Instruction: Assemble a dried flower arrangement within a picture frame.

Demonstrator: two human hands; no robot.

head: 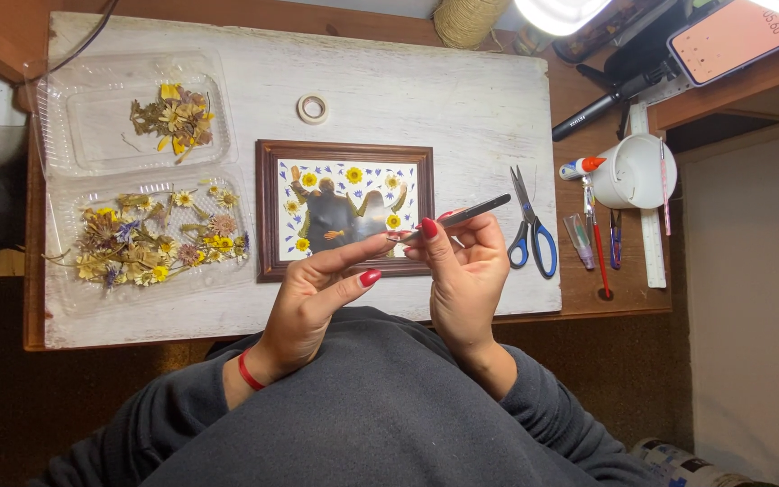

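Sleeves: grey sweatshirt arms [389, 424] fill the near edge of the view, with a red band [247, 372] on the left wrist.
Left hand [313, 302]: held above the near edge of the white-painted wooden board [462, 99], forefinger stretched out straight, its tip meeting the point of the tool; it grips nothing.
Right hand [463, 266]: fingers pinched shut around slim grey metal tweezers [462, 215], which slant up toward the right; whether the tips carry anything is too small to tell.
In the way: both hands cover the near right corner of the dark brown wooden picture frame [344, 209].
Frame: lies at the middle of the board, holding a white sheet with a dark photo ringed by small yellow pressed flowers and blue petals.
Scissors: blue-handled scissors [530, 233] lie just right of the frame, at the board's right edge.
Trays: two clear plastic trays at the left edge; the nearer one [151, 239] is heaped with dried flowers, the farther one [132, 113] holds a small cluster.
Tape: a small pale tape ring [313, 108] beyond the frame.
Off the board: white cup [637, 171], white glue bottle with an orange cap [581, 167], pens and a ruler [653, 243] to the right.
Far edge: twine ball [466, 20], black stand with a phone showing an orange screen [732, 36].
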